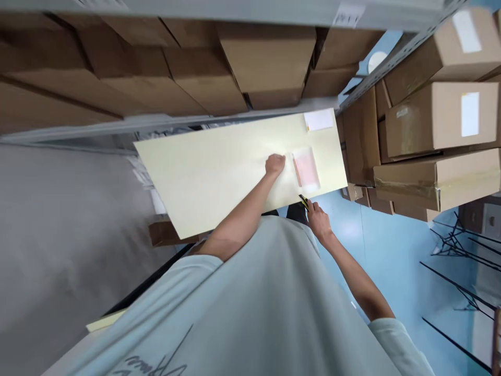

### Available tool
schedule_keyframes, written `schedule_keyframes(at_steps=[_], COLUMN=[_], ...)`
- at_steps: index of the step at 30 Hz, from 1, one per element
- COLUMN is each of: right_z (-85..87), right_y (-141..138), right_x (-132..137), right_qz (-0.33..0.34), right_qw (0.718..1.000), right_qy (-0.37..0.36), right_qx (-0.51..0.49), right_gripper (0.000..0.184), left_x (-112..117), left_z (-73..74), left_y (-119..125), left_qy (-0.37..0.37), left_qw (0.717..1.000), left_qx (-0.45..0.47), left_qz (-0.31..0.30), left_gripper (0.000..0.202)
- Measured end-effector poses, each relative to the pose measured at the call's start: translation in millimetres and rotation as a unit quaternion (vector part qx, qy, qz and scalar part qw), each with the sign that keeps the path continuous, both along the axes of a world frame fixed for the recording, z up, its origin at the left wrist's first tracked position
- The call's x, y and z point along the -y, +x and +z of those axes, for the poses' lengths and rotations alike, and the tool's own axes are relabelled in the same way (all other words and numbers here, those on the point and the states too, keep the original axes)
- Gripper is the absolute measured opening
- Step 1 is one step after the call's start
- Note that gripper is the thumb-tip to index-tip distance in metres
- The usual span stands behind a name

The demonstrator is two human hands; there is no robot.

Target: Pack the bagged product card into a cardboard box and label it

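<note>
Right hand (pixel 319 221) closed around a slim black-and-yellow cutter-like tool (pixel 303 201), at the near edge of a cream rectangular tabletop (pixel 211 177).
Tool looks light, stiff; best held by the handle, clear of the dark tip. Left hand (pixel 275 164) curled over the tabletop; cannot tell if it grips anything. Beside it, a pale rectangular packet (pixel 306 169) with pink contents, probably light; lift by the edges. Brown cardboard boxes (pixel 270 57) on the grey metal shelf (pixel 235 14), contents hidden.
</note>
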State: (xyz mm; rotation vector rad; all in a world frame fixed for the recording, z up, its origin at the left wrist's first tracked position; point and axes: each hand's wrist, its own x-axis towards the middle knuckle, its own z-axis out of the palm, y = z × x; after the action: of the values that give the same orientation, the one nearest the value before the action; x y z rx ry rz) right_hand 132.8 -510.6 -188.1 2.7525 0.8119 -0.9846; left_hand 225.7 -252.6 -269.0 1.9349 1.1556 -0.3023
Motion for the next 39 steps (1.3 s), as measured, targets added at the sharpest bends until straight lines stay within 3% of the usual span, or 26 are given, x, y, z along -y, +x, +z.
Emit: schedule_keyframes(at_steps=[3, 7, 13, 17, 20, 22, 25, 27, 29, 31, 33, 35, 37, 39], right_z=[25.1, 64.6, 149.5, 206.0, 226.9, 229.5, 224.8, 219.2, 208.4, 185.9, 147.0, 94.1, 36.9, -13.8], right_y=[27, 102, 242, 313, 349, 366, 384, 392, 394, 391, 381, 363, 337, 304], right_x=[-4, -29, -118, -187, -228, -247, -265, -271, -269, -256, -228, -183, -126, -68], right_qz=[-0.035, -0.041, 0.046, 0.142, 0.185, 0.194, 0.187, 0.18, 0.175, 0.164, 0.136, 0.092, 0.032, -0.041], right_qw=[0.995, 0.968, 0.89, 0.863, 0.866, 0.872, 0.877, 0.868, 0.845, 0.815, 0.796, 0.803, 0.833, 0.873], right_qy=[0.062, 0.168, 0.342, 0.378, 0.361, 0.351, 0.366, 0.4, 0.45, 0.506, 0.547, 0.555, 0.528, 0.472], right_qx=[0.064, 0.184, 0.298, 0.303, 0.293, 0.279, 0.249, 0.234, 0.23, 0.231, 0.222, 0.198, 0.164, 0.113], right_gripper=[0.05, 0.049, 0.048, 0.037, 0.034, 0.035, 0.037, 0.037, 0.038, 0.041, 0.045, 0.047, 0.045, 0.042], left_x=[-4, -17, -47, -62, -64, -62, -54, -47, -39, -29, -14, 8, 33, 59], left_z=[33.1, 90.8, 196.6, 258.9, 287.2, 295.3, 291.8, 279.1, 256.5, 223.0, 180.4, 135.2, 95.1, 64.5], left_y=[-5, 12, 74, 100, 101, 95, 80, 69, 55, 36, 10, -19, -46, -66], left_qy=[-0.031, -0.019, 0.04, 0.077, 0.105, 0.118, 0.124, 0.115, 0.104, 0.089, 0.066, 0.031, -0.008, -0.044], left_qw=[0.999, 0.99, 0.943, 0.906, 0.878, 0.872, 0.882, 0.895, 0.909, 0.922, 0.937, 0.952, 0.964, 0.971], left_qx=[0.042, 0.138, 0.324, 0.41, 0.461, 0.469, 0.443, 0.412, 0.379, 0.343, 0.298, 0.239, 0.171, 0.112], left_qz=[-0.002, 0.025, 0.06, 0.071, 0.072, 0.077, 0.099, 0.122, 0.142, 0.155, 0.168, 0.186, 0.202, 0.208], left_gripper=[0.017, 0.02, 0.014, 0.018, 0.025, 0.026, 0.026, 0.027, 0.027, 0.028, 0.028, 0.03, 0.031, 0.03])
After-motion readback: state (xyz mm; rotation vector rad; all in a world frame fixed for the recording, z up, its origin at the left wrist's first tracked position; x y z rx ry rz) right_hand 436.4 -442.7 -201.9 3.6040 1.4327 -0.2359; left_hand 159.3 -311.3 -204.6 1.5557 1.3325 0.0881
